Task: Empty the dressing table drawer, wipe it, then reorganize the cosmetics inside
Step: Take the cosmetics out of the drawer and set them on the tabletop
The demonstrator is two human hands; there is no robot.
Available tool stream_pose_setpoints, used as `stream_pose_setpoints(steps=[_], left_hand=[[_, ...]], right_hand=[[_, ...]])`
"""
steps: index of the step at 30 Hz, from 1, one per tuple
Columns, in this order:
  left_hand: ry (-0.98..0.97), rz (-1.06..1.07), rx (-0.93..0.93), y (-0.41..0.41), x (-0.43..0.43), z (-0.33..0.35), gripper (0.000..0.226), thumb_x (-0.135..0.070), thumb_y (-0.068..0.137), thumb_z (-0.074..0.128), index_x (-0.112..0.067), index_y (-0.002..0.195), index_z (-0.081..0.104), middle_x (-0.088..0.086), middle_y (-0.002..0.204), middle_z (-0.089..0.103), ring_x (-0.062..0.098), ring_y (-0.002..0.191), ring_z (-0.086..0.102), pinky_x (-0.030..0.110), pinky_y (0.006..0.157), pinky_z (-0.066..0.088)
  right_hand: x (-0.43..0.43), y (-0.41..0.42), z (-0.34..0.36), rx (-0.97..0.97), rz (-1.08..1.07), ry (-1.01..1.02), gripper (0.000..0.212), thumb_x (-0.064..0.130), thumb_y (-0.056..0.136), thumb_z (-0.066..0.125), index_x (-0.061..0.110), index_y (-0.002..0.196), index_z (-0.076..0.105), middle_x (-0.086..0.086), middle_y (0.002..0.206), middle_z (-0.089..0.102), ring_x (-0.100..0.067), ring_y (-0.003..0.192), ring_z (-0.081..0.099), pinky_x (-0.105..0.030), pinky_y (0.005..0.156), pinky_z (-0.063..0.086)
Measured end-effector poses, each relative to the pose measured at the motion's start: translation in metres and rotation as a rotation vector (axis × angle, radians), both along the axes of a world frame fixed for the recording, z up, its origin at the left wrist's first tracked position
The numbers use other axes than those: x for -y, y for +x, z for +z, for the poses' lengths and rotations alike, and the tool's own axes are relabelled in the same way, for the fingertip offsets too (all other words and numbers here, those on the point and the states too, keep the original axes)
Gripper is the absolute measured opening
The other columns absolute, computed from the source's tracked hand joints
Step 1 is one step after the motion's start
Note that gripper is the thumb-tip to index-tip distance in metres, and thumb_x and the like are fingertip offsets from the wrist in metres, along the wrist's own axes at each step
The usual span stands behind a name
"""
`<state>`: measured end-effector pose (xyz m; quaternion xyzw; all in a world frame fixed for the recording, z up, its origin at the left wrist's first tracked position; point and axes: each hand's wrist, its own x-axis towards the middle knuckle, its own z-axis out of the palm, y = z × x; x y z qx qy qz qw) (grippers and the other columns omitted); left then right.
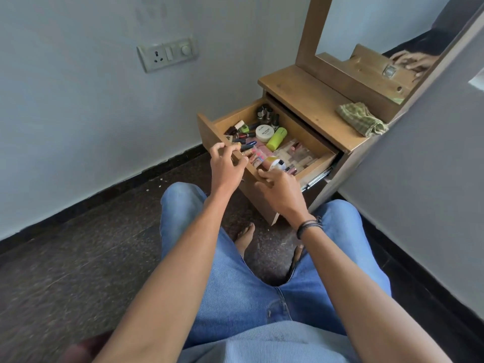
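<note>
The drawer [262,203] of the dressing table stands pulled well out over the dark speckled floor [78,258], still full of cosmetics. The left hand [226,165] is at the left part of its front panel, its grip narrow, with thumb and curled fingers closed over the panel's upper edge. The right hand [279,191] sits just beside it on the same edge, fingers curled over the rim in a similar hold. They lie right next to a small pale bottle with a black cap [275,163] (whether they touch it I cannot tell).

Inside, dark nail polish bottles [264,111] stand in the far corner. Lipsticks [242,134] lie loose along the left side. A round white jar [264,132] rests near the middle with a lime-green tube [276,138] lying just beside it. A clear divided organizer [296,153] fills the right part.

On the desk [309,100] above the drawer lies a crumpled green checked cloth [362,119], close to the mirror [379,27] and its wooden frame. A black band [307,227] circles the right wrist. The person's knees, in blue jeans [235,284], point toward the drawer. A switchboard [167,55] is set in the wall to the left.
</note>
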<state>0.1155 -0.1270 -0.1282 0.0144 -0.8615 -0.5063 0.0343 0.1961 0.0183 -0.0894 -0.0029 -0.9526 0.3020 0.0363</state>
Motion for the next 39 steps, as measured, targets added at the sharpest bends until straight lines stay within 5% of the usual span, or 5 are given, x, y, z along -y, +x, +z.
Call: stream_pose_setpoints(steps=[3,11,20,29,39], left_hand=[[-0.048,0.034,-0.026,0.0,-0.007,0.001,0.025,-0.024,0.093,0.067,-0.022,0.118,0.068,0.001,0.146,0.029,0.018,0.127,0.034,0.024,0.093,0.039],[-0.299,0.009,-0.332,-0.004,-0.024,-0.003,0.014,-0.016,0.084,0.07,-0.019,0.095,0.077,-0.002,0.113,0.067,0.022,0.118,0.049,0.044,0.104,0.042],[-0.512,-0.147,-0.315,-0.007,-0.042,0.008,0.017,-0.017,0.088,0.066,-0.022,0.101,0.076,-0.004,0.1,0.076,0.017,0.109,0.065,0.052,0.125,0.003],[-0.891,-0.224,-0.102,0.0,-0.065,0.02,0.027,-0.044,0.087,0.071,-0.02,0.075,0.069,-0.009,0.071,0.063,0.02,0.112,0.064,0.064,0.116,-0.016],[-0.937,-0.268,0.083,-0.006,-0.081,0.028,0.038,-0.034,0.088,0.065,-0.025,0.063,0.038,-0.011,0.062,0.039,0.026,0.117,0.059,0.07,0.116,-0.001]], right_hand=[[-0.021,0.006,-0.006,-0.045,-0.074,-0.162,0.018,0.032,0.095,0.069,0.027,0.109,0.08,0.01,0.101,0.077,0.0,0.084,0.066,-0.014,0.073,0.049],[-0.066,-0.01,0.002,-0.095,-0.259,-0.178,0.016,0.024,0.094,0.069,0.019,0.105,0.081,0.005,0.099,0.078,-0.004,0.083,0.065,-0.027,0.08,0.054],[-0.074,-0.055,-0.01,0.028,-0.149,0.004,0.032,0.019,0.087,0.073,0.017,0.118,0.075,0.004,0.107,0.076,-0.018,0.107,0.066,-0.027,0.093,0.044],[-0.092,-0.063,-0.032,0.013,-0.072,0.06,0.039,0.01,0.083,0.065,0.02,0.121,0.073,-0.001,0.115,0.073,-0.027,0.11,0.059,-0.045,0.098,0.047],[-0.097,-0.067,-0.044,-0.035,-0.117,0.162,0.032,0.017,0.087,0.063,0.02,0.117,0.074,-0.004,0.112,0.072,-0.028,0.104,0.059,-0.039,0.108,0.031]])
